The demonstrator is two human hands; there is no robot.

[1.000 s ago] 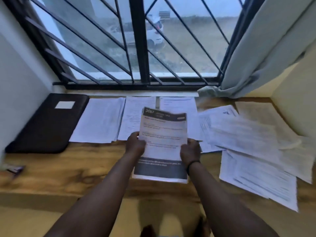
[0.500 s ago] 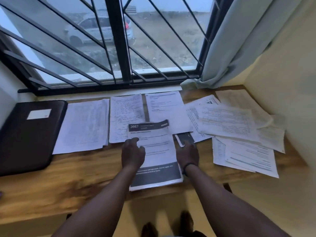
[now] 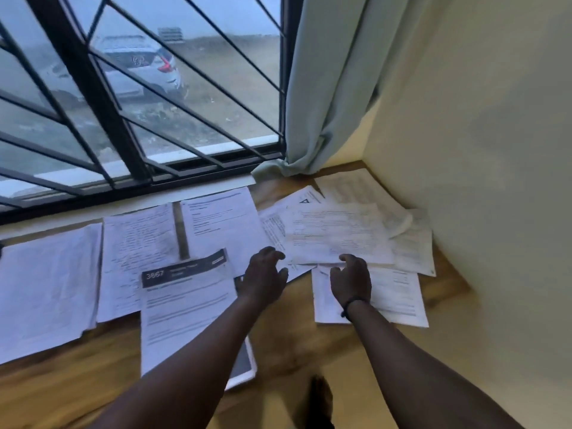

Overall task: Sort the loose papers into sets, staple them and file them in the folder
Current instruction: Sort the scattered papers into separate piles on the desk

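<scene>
On worktop [image 3: 93,376], both hands over loose papers.

Nearest: set with the dark "3667" header [image 3: 185,301] lies flat at the worktop's front edge, partly under the left forearm. Left hand [image 3: 263,277] hovers beside it, grip loosely curled, holding nothing. Right hand [image 3: 351,278], grip curled, fingertips at the near edge of the overlapping loose papers [image 3: 337,233]; whether it pinches them, cannot tell. Farther: sorted sheets [image 3: 216,218] below the window [image 3: 139,97]; curtain [image 3: 328,88] at right.

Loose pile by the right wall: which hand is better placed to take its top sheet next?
Right, probably. The right hand is at the near edge of the top sheet; the left hand hovers beside the pile.
</scene>
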